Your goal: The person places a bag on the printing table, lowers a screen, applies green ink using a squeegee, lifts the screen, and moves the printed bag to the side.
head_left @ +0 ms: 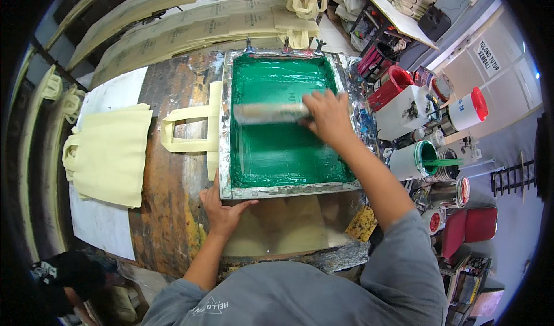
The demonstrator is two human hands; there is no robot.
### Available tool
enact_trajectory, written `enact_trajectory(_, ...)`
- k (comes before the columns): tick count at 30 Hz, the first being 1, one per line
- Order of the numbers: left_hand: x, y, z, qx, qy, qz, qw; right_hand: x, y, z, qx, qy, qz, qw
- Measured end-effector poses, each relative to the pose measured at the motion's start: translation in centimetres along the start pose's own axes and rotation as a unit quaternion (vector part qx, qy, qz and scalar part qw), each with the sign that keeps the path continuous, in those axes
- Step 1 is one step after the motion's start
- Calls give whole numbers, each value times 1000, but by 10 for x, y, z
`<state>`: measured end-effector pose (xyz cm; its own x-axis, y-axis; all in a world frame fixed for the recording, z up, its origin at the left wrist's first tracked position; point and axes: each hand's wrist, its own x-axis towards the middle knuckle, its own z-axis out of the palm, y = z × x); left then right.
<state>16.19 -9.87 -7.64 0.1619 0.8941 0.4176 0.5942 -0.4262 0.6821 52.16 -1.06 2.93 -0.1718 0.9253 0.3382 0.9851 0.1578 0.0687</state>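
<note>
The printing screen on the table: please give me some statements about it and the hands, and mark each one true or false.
1. The right hand holds the squeegee on the green-inked screen. True.
2. The left hand lies on the stack of cream bags. False: it presses the near left corner of the screen frame.
3. The ink on the screen is red. False: it is green.
4. Cream bag handles stick out from under the frame's left side. True.
5. An open bucket of green ink stands right of the table. True.
</note>
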Motion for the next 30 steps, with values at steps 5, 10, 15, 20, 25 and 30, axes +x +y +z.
enact_trajectory(5, 0, 11, -19, 129, -78, -45, 988, 105, 42, 29, -32, -19, 0, 999)
enact_trajectory(10, 71, 57, -42, 152, 6, 41, 988, 135, 67, 32, 28, -66, 10, 997)
enact_trajectory(15, 251, 57, 44, 136, 31, 240, 961, 120, 59, 53, -64, -1, 28, 998)
enact_trajectory(20, 327, 19, 130, 240, -4, 264, 934, 110, 53, 56, -49, 23, 30, 998)
enact_trajectory(25, 282, 16, 115, 203, 50, 301, 930, 76, 36, 42, -21, -1, 11, 1000)
enact_trajectory(30, 240, 29, 96, 210, 51, 293, 931, 38, 10, 28, -27, 50, -2, 998)
